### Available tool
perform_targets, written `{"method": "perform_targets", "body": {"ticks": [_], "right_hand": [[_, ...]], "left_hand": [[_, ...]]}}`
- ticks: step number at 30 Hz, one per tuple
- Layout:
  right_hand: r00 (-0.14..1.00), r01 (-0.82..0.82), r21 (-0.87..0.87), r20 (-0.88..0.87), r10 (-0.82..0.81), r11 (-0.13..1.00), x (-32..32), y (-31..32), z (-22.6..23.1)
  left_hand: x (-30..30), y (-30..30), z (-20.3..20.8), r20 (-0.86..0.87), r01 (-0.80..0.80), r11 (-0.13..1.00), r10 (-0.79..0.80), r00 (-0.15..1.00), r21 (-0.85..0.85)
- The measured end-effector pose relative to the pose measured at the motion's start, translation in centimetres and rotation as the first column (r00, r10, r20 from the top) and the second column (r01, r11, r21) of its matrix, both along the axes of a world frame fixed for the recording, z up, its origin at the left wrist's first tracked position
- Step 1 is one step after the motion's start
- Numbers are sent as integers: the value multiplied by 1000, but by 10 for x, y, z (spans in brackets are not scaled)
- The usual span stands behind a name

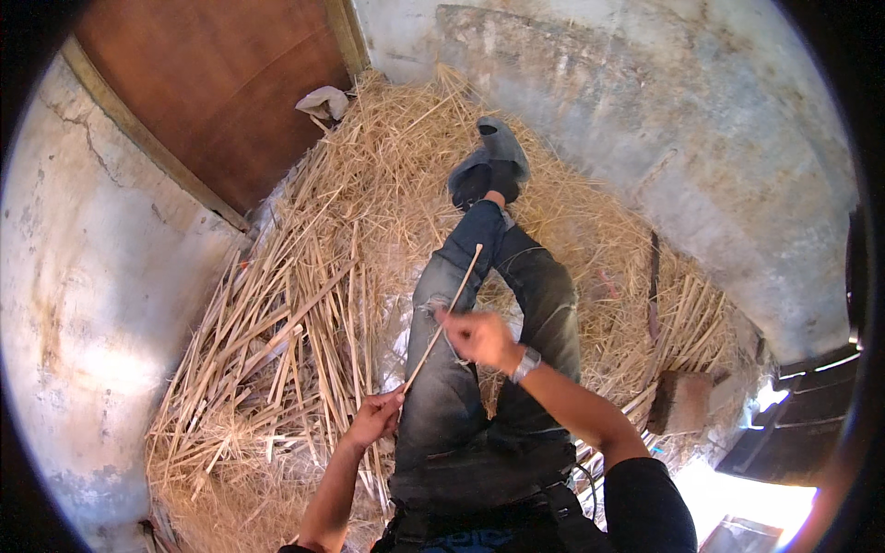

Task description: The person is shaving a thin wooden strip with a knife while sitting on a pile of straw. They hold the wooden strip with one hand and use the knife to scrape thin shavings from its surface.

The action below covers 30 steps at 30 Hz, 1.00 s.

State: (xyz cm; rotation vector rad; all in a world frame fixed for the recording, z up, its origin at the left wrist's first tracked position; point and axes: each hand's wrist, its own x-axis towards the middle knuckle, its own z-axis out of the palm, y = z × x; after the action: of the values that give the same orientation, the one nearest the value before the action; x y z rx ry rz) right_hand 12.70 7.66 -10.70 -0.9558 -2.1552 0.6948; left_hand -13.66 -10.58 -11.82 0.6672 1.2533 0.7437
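A thin pale stick, which looks like split bamboo or cane, slants up and away over my left thigh. Its near end is pinched in the fingers of my left hand, beside that thigh. My right hand, with a silver watch on the wrist, is closed next to the stick's middle. Its fingertips reach the stick's edge, slightly blurred; what they hold, if anything, cannot be made out. The stick's far end, slightly wider, lies over my lower leg.
My legs stretch forward, crossed at the ankles, with grey shoes. Long split strips pile up at left; fine shavings spread beyond. A brown block sits at right. Walls and a brown door panel enclose the floor.
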Motion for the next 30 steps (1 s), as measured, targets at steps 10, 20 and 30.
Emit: {"method": "perform_targets", "body": {"ticks": [10,20,30], "right_hand": [[973,229,295,-33,-230,928,12,62,-40],[983,-174,-106,45,179,979,-11,-81,15],[885,253,-301,-313,-346,919,4,-18,59]], "left_hand": [[14,-2,-14,-128,8,997,3,992,81],[26,10,11,-62,-8,998,12,998,70],[65,28,47,-581,157,847,203,788,508]]}}
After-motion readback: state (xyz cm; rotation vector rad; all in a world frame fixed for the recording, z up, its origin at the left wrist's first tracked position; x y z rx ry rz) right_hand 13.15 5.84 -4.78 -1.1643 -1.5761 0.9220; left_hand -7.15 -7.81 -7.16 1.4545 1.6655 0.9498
